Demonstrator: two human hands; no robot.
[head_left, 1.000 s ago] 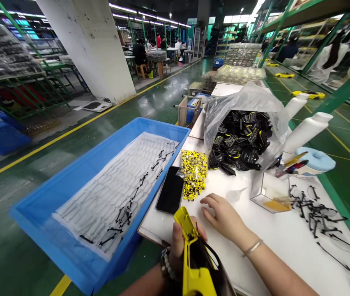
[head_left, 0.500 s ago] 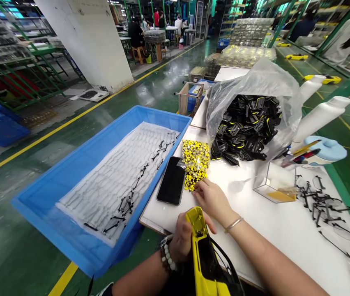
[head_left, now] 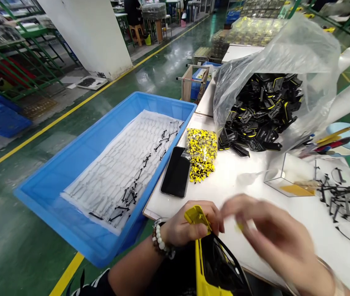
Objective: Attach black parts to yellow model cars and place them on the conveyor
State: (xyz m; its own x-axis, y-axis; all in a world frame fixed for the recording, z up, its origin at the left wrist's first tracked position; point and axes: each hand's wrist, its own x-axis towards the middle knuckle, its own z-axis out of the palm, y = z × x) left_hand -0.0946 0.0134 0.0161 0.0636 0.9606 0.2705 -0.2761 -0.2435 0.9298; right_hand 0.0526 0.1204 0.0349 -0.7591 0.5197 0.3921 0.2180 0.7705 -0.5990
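My left hand (head_left: 193, 222) is wrapped round the upper end of a yellow shell (head_left: 202, 273) with a dark hollow inside and black strips along its right side. To its right, my right hand (head_left: 273, 234) is blurred by motion, its thumb and fingers curled towards each other over the white table. A small yellow piece (head_left: 240, 226) shows at its fingertips. Beyond both hands, small yellow and black pieces (head_left: 201, 154) spill from a clear bag beside a black phone (head_left: 176, 172).
A blue tray (head_left: 39, 174) with a white sheet and black rods stands left of the white table (head_left: 236, 164). A large plastic bag (head_left: 319, 53) holds black parts. Further right are a clear box (head_left: 292, 174) with pens and loose black rods (head_left: 338, 193). A person (head_left: 132, 12) sits far back.
My right hand has moved from the small yellow pieces back towards me and to the right. My left hand has shifted higher round the yellow shell's end. The view has tilted down.
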